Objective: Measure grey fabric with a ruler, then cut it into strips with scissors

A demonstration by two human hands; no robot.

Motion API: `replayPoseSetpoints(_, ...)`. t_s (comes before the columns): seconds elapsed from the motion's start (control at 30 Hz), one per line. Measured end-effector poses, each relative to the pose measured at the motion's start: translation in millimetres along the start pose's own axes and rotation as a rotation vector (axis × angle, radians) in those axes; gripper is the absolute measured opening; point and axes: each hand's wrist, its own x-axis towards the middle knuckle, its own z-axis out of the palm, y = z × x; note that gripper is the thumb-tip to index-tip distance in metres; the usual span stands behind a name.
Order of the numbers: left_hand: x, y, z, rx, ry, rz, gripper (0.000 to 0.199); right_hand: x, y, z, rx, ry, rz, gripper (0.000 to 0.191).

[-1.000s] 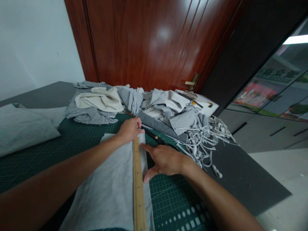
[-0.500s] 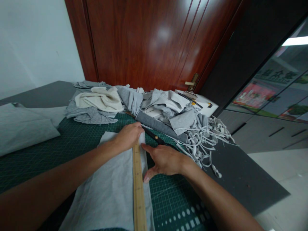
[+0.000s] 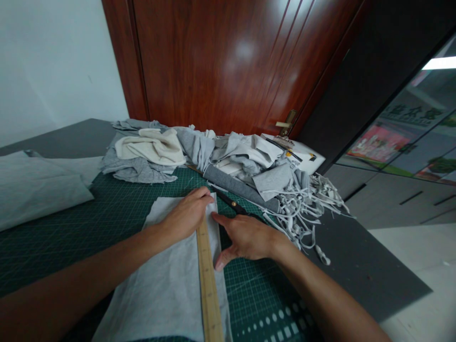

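A light grey cloth [image 3: 164, 285] lies flat on the green cutting mat [image 3: 249, 289], with a wooden ruler [image 3: 208, 280] along its right side. My left hand [image 3: 188, 211] is closed over the ruler's far end; whether its fingers grip the ruler or the cloth is hidden. My right hand [image 3: 244, 237] is spread, its fingertips and thumb at the cloth's right edge beside the ruler. Black scissors [image 3: 233, 204] lie just beyond my right hand, their handles partly hidden.
Behind sits a pile of grey cloths [image 3: 245, 154] with a cream cloth [image 3: 153, 147]. Thin fabric strips [image 3: 295, 218] tangle at the right. Another pale cloth [image 3: 39, 185] lies at the left. A brown door [image 3: 213, 61] stands behind the table.
My left hand has shifted slightly back toward me and its fingers have drawn in. The ruler's near end has moved a little to the right. The view has shifted slightly.
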Motion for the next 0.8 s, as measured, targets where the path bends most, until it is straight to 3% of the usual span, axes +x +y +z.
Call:
replayPoseSetpoints(0.37, -8.8, -1.0, -10.1, -0.06, -0.053, 0.047, 0.038, -0.8, -2.4, -2.8, 0.024, -0.015, 0.013, 0.116)
replayPoseSetpoints(0.6, -17.5, -12.2, -23.1, -0.1, -0.286, 0.052, 0.092, -1.1, -1.5, -2.5, 0.006, -0.025, 0.023, 0.105)
replayPoseSetpoints(0.8, -13.6, -16.6, -17.7, -0.135, -0.266, 0.044, 0.105, -1.3, -0.6, -2.0, 0.017, -0.02, 0.003, 0.107)
